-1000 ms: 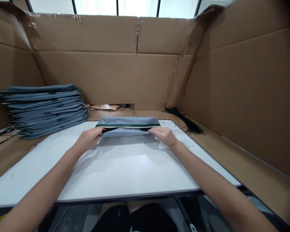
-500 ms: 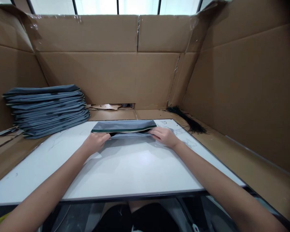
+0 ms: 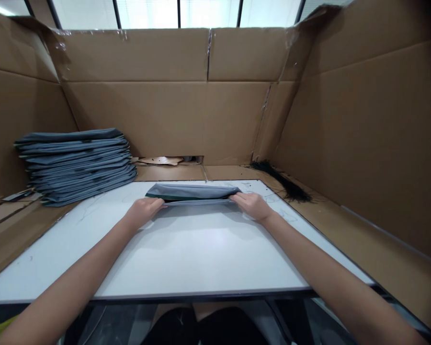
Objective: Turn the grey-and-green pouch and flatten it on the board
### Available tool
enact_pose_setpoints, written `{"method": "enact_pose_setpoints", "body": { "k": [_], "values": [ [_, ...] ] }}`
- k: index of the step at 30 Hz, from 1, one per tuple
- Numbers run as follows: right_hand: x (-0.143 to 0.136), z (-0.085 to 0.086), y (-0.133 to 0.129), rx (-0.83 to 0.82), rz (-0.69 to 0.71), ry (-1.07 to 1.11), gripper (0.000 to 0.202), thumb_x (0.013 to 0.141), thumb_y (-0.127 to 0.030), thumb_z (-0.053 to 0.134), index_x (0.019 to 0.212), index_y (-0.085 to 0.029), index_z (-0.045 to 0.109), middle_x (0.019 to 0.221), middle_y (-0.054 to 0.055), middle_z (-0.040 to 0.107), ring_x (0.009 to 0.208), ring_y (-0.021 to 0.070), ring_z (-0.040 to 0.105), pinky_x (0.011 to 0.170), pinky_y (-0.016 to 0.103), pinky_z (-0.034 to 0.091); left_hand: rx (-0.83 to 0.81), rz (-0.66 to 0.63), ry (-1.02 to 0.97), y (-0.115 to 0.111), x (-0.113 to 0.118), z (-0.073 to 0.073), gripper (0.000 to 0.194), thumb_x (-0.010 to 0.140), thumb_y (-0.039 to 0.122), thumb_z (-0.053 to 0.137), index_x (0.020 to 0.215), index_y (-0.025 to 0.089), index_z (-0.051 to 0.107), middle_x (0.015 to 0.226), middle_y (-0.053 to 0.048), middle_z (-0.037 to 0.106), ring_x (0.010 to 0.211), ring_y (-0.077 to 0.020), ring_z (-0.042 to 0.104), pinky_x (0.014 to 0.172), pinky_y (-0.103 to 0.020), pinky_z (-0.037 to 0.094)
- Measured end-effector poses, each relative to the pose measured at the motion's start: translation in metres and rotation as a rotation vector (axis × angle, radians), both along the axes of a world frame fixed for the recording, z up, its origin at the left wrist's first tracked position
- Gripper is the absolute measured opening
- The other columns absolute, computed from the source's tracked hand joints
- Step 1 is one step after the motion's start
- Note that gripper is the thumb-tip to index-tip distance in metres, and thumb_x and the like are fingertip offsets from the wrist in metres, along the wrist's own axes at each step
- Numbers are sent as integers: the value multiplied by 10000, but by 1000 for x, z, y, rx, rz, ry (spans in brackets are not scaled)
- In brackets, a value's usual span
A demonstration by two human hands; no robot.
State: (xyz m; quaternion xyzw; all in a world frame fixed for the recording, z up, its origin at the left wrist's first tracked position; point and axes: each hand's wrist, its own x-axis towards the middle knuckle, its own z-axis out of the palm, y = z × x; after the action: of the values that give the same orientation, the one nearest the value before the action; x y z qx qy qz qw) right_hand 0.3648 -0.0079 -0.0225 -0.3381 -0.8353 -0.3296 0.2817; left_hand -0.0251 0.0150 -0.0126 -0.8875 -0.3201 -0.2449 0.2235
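A folded piece of grey-blue fabric [image 3: 197, 191] with a dark green edge strip lies across the far part of the white tabletop [image 3: 201, 254]. My left hand [image 3: 146, 211] pinches its left end at the near edge, fingers closed. At the right end, my right hand [image 3: 252, 205] grips the fabric between thumb and fingers. Between the two hands the near edge gapes a little, showing a dark opening between the layers. The fingertips are partly hidden by the cloth.
A tall stack of similar folded grey-blue pieces [image 3: 79, 165] stands at the back left. Along the right side lies a bundle of thin black strands [image 3: 282, 181]. Cardboard walls [image 3: 158, 115] surround the table at the back and sides, with a torn slot low in the back wall.
The fabric's upper layer has tipped toward me, so less of the green strip shows. Both hands keep their hold at its ends. The whole view has shifted slightly.
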Motion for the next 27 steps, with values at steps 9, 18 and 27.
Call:
{"method": "enact_pose_setpoints", "body": {
  "k": [9,18,27],
  "values": [
    [8,4,-4,-4,49,319,160,833,-216,413,895,-179,556,881,49,616,864,104,551,850,285,458,-74,-53,-361,1,5,-3,235,876,215,368,1018,175,552,988,-85,615,970,-171,537,892,-337,428],
    [1,12,-11,-245,112,527,283,862,-323,342,907,-168,574,995,67,614,1089,139,523,952,316,435,-162,-192,-383,-4,0,13,225,874,231,369,996,183,552,1235,-90,526,1226,-202,405,1031,-408,339],
    [15,2,-3,-280,124,524,280,873,-329,321,910,-164,544,1094,76,610,1110,131,551,1057,335,385,-395,-210,-642,-4,-2,15,294,874,313,366,1104,183,493,1216,-96,525,1183,-190,426,1024,-383,343]
  ]
}}
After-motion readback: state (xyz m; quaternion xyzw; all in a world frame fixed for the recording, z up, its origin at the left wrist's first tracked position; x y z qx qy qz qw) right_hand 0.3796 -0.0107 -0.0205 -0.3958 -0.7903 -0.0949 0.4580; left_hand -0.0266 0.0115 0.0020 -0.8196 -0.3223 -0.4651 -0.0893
